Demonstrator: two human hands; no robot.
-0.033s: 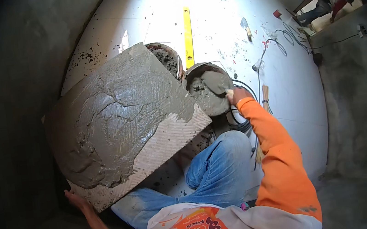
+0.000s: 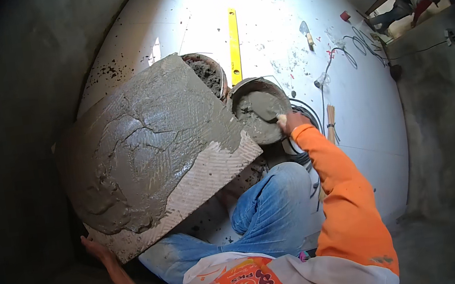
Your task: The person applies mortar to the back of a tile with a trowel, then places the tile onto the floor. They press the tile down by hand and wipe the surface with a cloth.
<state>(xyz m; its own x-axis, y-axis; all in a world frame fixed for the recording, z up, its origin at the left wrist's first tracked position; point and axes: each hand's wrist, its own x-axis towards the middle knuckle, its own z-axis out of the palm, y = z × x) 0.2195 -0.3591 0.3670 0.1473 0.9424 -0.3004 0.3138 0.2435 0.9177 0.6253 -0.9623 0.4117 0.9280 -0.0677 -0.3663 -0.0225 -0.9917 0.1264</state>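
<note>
A large tile (image 2: 236,164) with a ridged face lies tilted at left over my bent legs, mostly coated in wet grey mortar (image 2: 129,137). My left hand (image 2: 99,251) grips its lower left edge, fingers partly hidden. My right hand (image 2: 293,123) is closed on the handle of a trowel (image 2: 261,104), whose mortar-smeared blade is inside a bucket (image 2: 238,89) of grey mortar. A second bucket (image 2: 220,88) with lumpy mortar stands just behind the tile’s upper right corner, partly hidden by it.
A yellow level (image 2: 234,43) lies on the white floor beyond the buckets. Right: another trowel (image 2: 309,39), a red object (image 2: 345,15), cables (image 2: 349,57) and a bundle of sticks (image 2: 331,122). Grey walls surround me. A person (image 2: 402,10) is in the opening at top right.
My right hand and the trowel have shifted slightly to the right in the bucket. My left hand and the tile have stayed in place.
</note>
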